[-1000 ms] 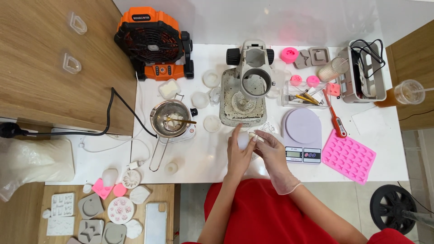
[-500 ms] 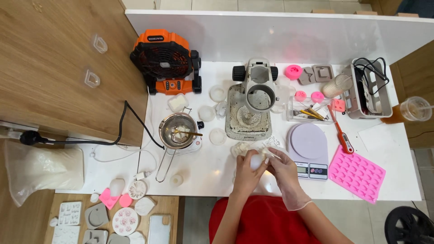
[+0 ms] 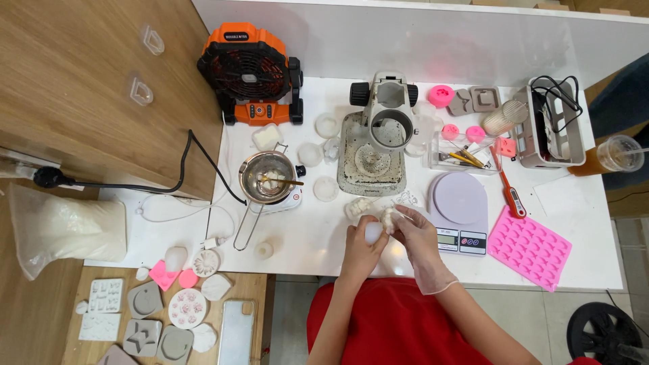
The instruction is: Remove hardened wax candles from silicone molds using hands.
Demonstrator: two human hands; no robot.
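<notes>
Two hands at the near edge of a white table (image 3: 318, 236), working together over one small piece. Left hand (image 3: 360, 245), bare: fingers curled shut around a small white rounded piece (image 3: 373, 232), held just above the tabletop. Right hand (image 3: 418, 236), in a thin clear glove: fingertips pinched on a small lumpy white bit (image 3: 389, 218) touching the top of that piece. Step in hand, as judged: picking or trimming a cast item held between the hands; the next move calls for a light, steady pinch and a firm left-hand hold.

Around them: more small white pieces (image 3: 358, 204) just beyond the hands; a grey digital scale (image 3: 460, 203) just to the right; a pink mould sheet (image 3: 529, 247) farther right; a stained stand with a ring head (image 3: 373, 152) beyond; a metal melting pot (image 3: 268, 177) on a small heater to the left; an orange fan (image 3: 250, 71) at the far left.
</notes>
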